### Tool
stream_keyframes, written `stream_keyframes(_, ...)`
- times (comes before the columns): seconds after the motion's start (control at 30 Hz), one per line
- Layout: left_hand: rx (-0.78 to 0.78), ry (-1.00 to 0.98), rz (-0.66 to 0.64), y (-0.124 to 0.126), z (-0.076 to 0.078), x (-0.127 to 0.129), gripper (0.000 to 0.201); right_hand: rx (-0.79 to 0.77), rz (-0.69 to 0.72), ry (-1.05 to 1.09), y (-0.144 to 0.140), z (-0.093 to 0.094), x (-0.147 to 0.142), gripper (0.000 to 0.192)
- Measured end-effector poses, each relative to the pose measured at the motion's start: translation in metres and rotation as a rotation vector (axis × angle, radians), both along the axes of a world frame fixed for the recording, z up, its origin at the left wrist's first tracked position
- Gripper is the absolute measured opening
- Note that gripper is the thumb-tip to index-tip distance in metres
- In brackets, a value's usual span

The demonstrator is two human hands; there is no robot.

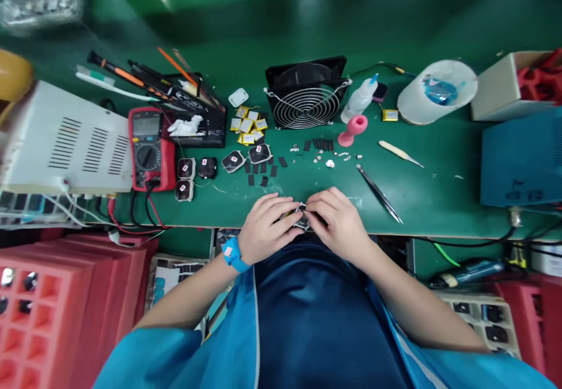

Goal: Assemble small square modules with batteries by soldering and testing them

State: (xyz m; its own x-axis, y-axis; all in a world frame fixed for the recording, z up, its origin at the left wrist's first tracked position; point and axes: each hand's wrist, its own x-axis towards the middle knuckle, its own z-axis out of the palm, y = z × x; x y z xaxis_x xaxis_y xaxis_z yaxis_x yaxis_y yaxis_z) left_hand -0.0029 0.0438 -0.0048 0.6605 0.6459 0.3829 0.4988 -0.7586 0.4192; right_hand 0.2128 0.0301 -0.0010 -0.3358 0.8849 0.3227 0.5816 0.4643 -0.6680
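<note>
My left hand [267, 227] and my right hand [337, 222] meet at the near edge of the green bench [439, 196], both gripping a small dark electronic part [302, 216] between the fingertips. Most of the part is hidden by my fingers. A blue wrist strap [232, 254] sits on my left wrist. Beyond my hands lie several small black square pads [262, 169], several open device shells [233, 161] and tiny loose metal bits [329, 158].
Tweezers [380, 193] lie right of my hands. A red multimeter [148, 148], a white power unit [57, 140], a black fan [305, 93], a pink stand [352, 130], a glue bottle [360, 99], yellow battery cells [248, 124], a blue box [522, 155] and red trays [52, 307] surround me.
</note>
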Motion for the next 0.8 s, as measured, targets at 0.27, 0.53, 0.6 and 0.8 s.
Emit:
stream_keyframes(0.27,0.057,0.015,0.000,-0.001,0.000,0.003,0.022,-0.144,0.020,0.016,0.011,0.006,0.003,0.015)
stream_keyframes(0.53,-0.009,-0.004,0.005,-0.003,-0.002,0.002,0.025,-0.286,-0.007,0.063,0.019,0.011,0.005,0.017)
stream_keyframes(0.6,-0.014,-0.016,0.007,-0.004,-0.003,0.002,0.026,-0.304,-0.007,0.092,0.019,0.013,0.006,0.017)
stream_keyframes(0.8,0.016,-0.035,0.020,-0.005,-0.004,0.003,0.025,-0.345,-0.031,0.184,0.024,0.016,0.011,0.017)
